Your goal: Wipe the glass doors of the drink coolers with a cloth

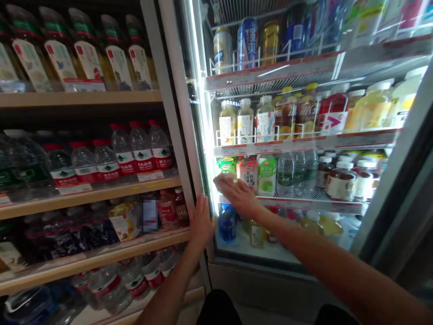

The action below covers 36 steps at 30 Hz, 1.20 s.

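Well, both of your hands are up in front of the lit drinks fridge, arms reaching forward. Your left hand is open, fingers extended and pointing up, laid along the fridge's upright frame, at the border with the wooden shelves; contact looks likely, but the view does not settle it. Nothing is gripped there.

Your right hand is open too, held flat, fingers extended toward the left, and somewhat blurred. It crosses in front of the fridge's third row. Nearest to it: a red-and-white pack, partly covered by your fingers, with a green pack to its left and a pale green bottle to its right. Whether your fingers touch any of these, you cannot tell from here.

Same row, further right: clear bottles, then dark bottles with white caps. One row up, white-capped tea bottles stand side by side; above them, cans behind a wire rail. On the fridge floor, below your right hand, a blue bottle.

To your left, on the wooden shelves, red-capped water bottles stand below a row of tall tea bottles.
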### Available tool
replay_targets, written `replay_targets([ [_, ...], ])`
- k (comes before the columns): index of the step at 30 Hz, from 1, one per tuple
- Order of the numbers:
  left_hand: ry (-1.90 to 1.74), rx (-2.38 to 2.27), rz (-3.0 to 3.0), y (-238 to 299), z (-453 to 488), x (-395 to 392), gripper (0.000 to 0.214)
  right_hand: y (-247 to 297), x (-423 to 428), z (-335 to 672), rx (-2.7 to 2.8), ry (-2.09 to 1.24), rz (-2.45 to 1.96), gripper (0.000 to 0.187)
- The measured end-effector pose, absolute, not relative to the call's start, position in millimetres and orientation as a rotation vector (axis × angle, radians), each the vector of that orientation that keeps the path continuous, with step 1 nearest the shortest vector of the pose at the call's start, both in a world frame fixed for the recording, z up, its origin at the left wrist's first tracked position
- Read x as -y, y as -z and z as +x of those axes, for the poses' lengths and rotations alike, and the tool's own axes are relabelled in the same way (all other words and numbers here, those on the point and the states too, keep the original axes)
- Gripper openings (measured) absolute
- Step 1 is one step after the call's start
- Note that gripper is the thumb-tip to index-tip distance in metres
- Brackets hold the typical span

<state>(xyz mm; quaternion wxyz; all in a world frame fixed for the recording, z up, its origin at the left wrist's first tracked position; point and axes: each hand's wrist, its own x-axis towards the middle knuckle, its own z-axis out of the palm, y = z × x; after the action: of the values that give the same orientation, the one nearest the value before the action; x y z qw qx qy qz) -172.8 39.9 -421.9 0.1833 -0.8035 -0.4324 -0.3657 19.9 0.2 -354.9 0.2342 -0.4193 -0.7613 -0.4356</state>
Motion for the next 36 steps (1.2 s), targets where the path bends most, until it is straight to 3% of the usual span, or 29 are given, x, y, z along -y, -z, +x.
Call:
replay_targets([
  [3,1.039,1.246,-2.275,424,-182,-40,0.067,368,-9,2,2.309,1.180,-1.013,0.054],
  [9,1.137,1.290,-2.236,415,-186,-40,0.067,336,-35,-21,2.022,1.211,-1.155,0.047],
  [14,1.171,1.273,-2.209,403,-190,-41,0.066,351,-31,-19,2.326,1.268,-0.979,0.043],
  [20,1.212,1.253,-2.191,385,-179,-43,0.068,303,-18,7,1.917,1.257,-1.233,0.048],
  [25,1.224,1.171,-2.222,373,-159,-40,0.067,318,8,38,2.189,1.295,-1.102,0.051],
  [30,1.248,1.100,-2.255,355,-138,-38,0.069,314,30,71,1.761,1.312,-1.320,0.050],
  [36,1.250,0.973,-2.278,336,-106,-30,0.070,318,63,108,2.001,1.352,-1.242,0.051],
])
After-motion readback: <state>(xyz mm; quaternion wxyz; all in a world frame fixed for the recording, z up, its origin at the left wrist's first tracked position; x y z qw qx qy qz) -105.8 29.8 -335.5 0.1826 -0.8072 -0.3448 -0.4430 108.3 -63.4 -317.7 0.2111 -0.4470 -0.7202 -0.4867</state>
